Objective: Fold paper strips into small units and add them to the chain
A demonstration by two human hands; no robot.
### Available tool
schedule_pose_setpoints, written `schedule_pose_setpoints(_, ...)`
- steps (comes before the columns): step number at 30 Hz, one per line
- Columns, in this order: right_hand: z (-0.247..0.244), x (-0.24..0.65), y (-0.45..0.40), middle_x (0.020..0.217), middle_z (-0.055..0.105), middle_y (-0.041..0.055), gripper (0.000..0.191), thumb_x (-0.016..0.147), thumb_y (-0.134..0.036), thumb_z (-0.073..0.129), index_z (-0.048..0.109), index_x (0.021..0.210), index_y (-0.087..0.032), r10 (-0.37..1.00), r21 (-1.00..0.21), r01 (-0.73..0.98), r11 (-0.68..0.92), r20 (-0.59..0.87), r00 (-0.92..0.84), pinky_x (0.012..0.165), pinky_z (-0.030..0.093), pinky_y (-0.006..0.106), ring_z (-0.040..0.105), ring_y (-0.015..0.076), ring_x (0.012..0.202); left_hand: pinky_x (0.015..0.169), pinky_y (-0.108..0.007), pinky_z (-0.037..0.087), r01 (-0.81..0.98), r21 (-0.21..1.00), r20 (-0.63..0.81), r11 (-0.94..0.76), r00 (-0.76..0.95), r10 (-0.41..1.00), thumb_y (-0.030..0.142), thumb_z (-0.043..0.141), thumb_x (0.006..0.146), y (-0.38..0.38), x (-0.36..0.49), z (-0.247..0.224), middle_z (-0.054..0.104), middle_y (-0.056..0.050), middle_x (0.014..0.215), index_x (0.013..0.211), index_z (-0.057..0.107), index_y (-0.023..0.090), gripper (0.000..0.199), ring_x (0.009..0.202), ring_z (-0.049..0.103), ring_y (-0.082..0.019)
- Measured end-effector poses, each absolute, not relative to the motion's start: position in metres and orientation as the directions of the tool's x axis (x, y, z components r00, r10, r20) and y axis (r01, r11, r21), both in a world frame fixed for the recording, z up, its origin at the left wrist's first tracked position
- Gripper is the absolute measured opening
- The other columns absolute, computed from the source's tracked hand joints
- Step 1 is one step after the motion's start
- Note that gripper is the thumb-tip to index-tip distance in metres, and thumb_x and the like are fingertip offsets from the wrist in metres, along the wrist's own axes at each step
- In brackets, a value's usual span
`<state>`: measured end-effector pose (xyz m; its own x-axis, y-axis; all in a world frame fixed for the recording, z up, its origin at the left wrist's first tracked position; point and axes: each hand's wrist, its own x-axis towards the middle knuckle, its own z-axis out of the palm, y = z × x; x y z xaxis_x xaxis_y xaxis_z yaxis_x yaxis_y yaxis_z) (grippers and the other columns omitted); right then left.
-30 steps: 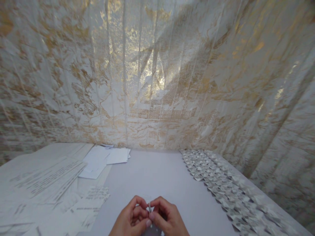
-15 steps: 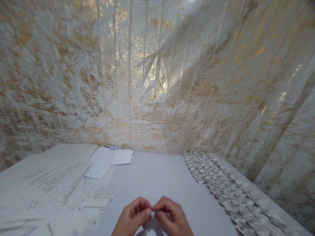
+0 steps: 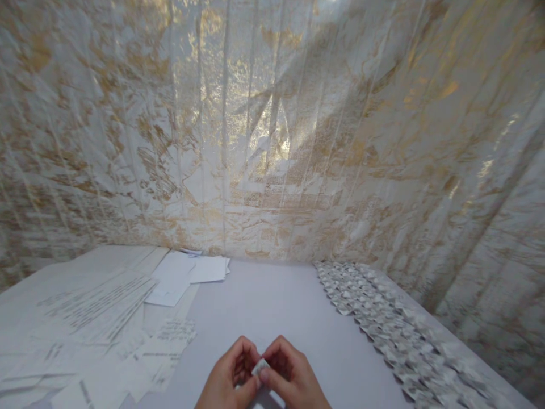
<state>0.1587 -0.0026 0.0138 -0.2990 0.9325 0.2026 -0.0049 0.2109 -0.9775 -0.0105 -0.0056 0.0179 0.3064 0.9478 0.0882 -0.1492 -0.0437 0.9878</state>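
Between my two hands, low in the middle of the head view, is a small folded piece of white paper (image 3: 259,367). My left hand (image 3: 232,372) pinches it from the left with thumb and fingertips. My right hand (image 3: 293,375) grips it from the other side, the thumb pressed flat on its face. Both hands are closed, fingertips nearly touching each other. More white paper shows partly below the hands at the bottom edge; its shape is mostly hidden.
Printed paper sheets and strips (image 3: 106,307) overlap across the table's left. Blank white slips (image 3: 170,278) lie at the back left. Rows of small folded paper pieces (image 3: 378,324) run along the right side. A gold-patterned curtain (image 3: 272,142) hangs behind the table (image 3: 264,295).
My fingers have shifted on the small paper piece. More of its face now shows, under my right thumb, and the fingertips have come closer together at the top.
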Motion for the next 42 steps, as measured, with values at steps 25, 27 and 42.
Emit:
schedule_pose_setpoints(25,0.038,0.155,-0.016,0.062,0.057,-0.0036,0.020,0.079,-0.033,0.071,0.056,0.077,-0.019,0.958,-0.993,-0.016,0.117,0.117,-0.261,0.054,0.038,0.023,0.049,0.0114,0.053,0.067,-0.028,0.042,0.025,0.987,0.146,-0.162,0.317,0.937,0.047,0.065,0.089,-0.011,-0.017,0.034,0.058,0.003,0.074,0.083,0.059,0.022,0.026,0.072,0.055,-0.019)
schedule_pose_setpoints(27,0.039,0.158,-0.016,0.063,0.057,-0.0045,0.019,0.077,-0.031,0.071,0.057,0.082,-0.019,0.962,-0.994,-0.051,0.093,0.102,-0.252,0.053,0.038,0.023,0.049,0.0112,0.053,0.070,-0.029,0.044,0.025,0.978,0.187,-0.209,0.349,0.918,0.041,0.065,0.088,-0.012,-0.017,0.040,0.061,0.002,0.078,0.085,0.059,0.023,0.020,0.075,0.058,-0.020)
schedule_pose_setpoints(42,0.033,0.158,-0.020,0.067,0.063,-0.0019,0.037,0.076,-0.050,0.083,0.068,0.084,-0.017,0.953,-0.983,-0.070,0.171,0.182,-0.240,0.063,0.042,0.027,0.056,0.0138,0.062,0.070,-0.029,0.046,0.035,0.985,0.151,-0.170,0.316,0.937,0.044,0.072,0.083,-0.011,-0.024,0.042,0.071,-0.002,0.077,0.081,0.070,0.019,0.025,0.075,0.063,-0.021)
